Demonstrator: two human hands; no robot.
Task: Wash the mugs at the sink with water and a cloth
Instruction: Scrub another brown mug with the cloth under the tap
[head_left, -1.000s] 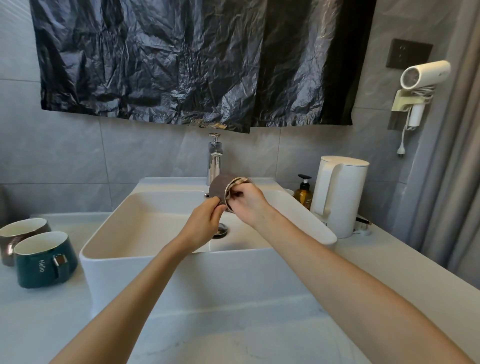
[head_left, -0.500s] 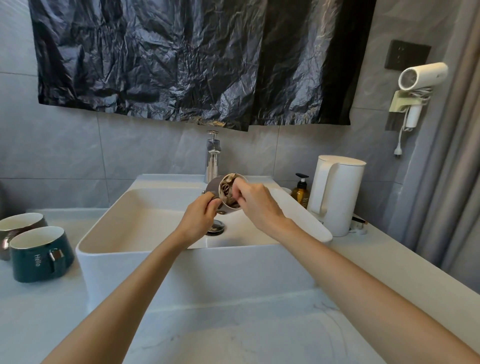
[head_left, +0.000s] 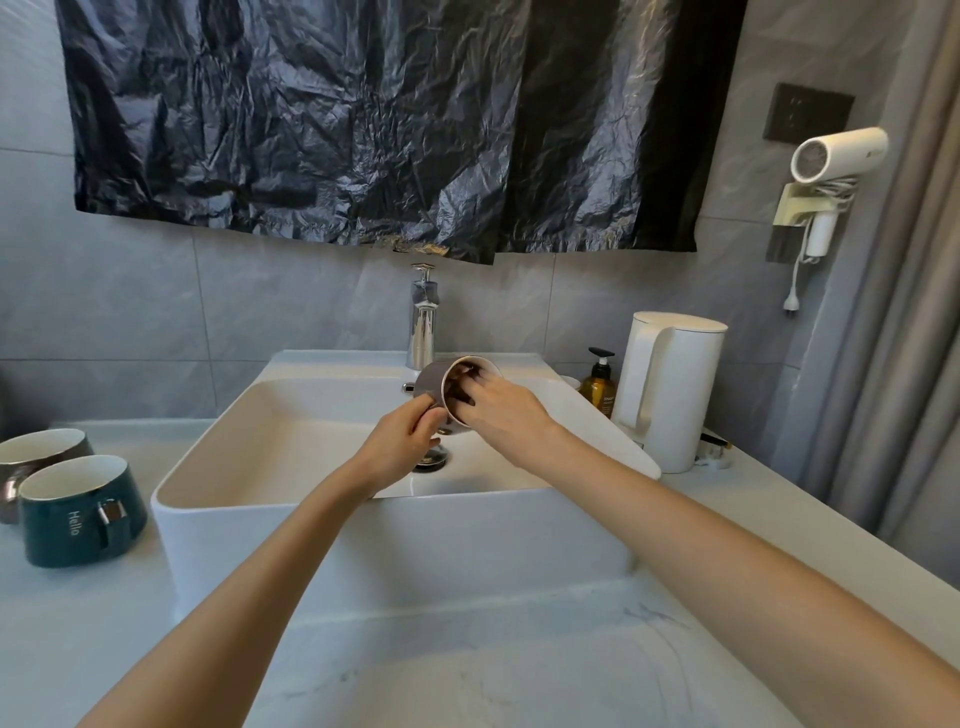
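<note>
Two hands on one mug. Grey-brown mug (head_left: 430, 387) is held in the air over the white sink (head_left: 234, 514), just in front of the chrome tap (head_left: 423, 322) and above the drain (head_left: 432, 460). It is tipped on its side with the mouth facing right, toward the camera.

Left hand (head_left: 402, 441): fingers curled around the mug's outer wall from below-left, thumb on top.

Right hand (head_left: 501, 410): fingers (head_left: 475, 379) go into the mug mouth, onto the brown cloth (head_left: 456, 396) inside. Motion blur, so cannot tell if they pinch the cloth or just press it.

Two more mugs stand upright on the countertop (head_left: 467, 675) left of the sink, touching or nearly so: dark green "Hello" mug (head_left: 78, 512) in front, brown mug (head_left: 31, 452) behind.

Right of the sink: amber soap bottle (head_left: 598, 384), white kettle (head_left: 670, 389).
</note>
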